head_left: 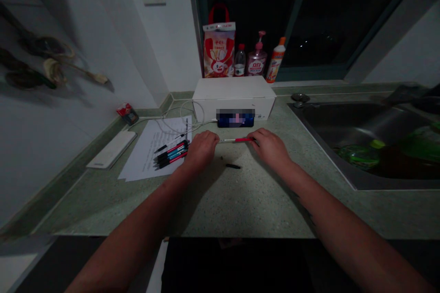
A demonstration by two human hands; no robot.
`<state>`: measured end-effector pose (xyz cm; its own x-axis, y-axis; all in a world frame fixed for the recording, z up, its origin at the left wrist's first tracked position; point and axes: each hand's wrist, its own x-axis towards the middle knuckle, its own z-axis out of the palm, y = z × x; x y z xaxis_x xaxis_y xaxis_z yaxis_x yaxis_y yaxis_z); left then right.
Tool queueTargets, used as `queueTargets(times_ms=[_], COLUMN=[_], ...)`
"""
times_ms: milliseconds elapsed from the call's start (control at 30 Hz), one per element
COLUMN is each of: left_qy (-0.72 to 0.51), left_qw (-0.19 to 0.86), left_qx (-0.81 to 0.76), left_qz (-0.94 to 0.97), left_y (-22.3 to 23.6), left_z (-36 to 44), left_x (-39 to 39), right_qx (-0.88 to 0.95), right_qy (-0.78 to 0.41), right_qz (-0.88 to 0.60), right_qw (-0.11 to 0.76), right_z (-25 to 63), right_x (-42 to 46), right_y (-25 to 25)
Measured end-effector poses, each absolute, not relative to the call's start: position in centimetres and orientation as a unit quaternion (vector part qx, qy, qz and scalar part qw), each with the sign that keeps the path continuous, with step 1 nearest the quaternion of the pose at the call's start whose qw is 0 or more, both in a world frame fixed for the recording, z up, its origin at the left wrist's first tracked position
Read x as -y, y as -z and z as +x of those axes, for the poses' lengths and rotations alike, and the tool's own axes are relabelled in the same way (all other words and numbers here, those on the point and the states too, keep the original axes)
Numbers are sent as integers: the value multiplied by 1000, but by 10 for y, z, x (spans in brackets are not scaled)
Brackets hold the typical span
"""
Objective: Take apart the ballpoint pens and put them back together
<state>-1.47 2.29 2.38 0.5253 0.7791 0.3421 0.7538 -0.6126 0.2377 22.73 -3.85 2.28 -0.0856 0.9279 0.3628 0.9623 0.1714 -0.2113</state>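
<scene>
My left hand (202, 147) and my right hand (271, 146) hold the two ends of a thin pen (236, 140) with a white and red barrel, level above the green speckled counter (220, 201). Both hands have their fingers closed on it. A small black pen part (233, 166) lies on the counter just below, between the hands. Left of my left hand, a bundle of several pens (172, 153) rests on a sheet of paper (154, 151).
A white box (233, 94) stands behind the hands with a phone (235, 118) leaning on its front and a white cable (175, 121) beside it. Bottles and a red bag line the window sill. A steel sink (371, 146) is at right. A white flat object (112, 149) lies at left.
</scene>
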Motion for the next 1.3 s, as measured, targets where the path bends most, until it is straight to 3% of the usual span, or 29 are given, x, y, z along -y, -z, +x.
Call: queueTargets(times_ms=[467,767,1100,1300], left_qy=[-269,-341,-379,-358], left_qw=[132,272,321,203], left_qx=[-462,-476,-434,-372], left_qz=[835,764,751,832], left_y=[-24,-15,-11,-11], left_z=[-12,-9,-7,-8], left_x=[-19,-18,-17,-11], right_qx=[755,730,722,644], right_qy=[-44,-76,-129,-187], right_qz=[-601,-605,-592,-612], right_qw=[257,309,335,420], right_z=[225,226,219,226], right_x=[40,35,35,28], right_y=[-21,-15,-14,-6])
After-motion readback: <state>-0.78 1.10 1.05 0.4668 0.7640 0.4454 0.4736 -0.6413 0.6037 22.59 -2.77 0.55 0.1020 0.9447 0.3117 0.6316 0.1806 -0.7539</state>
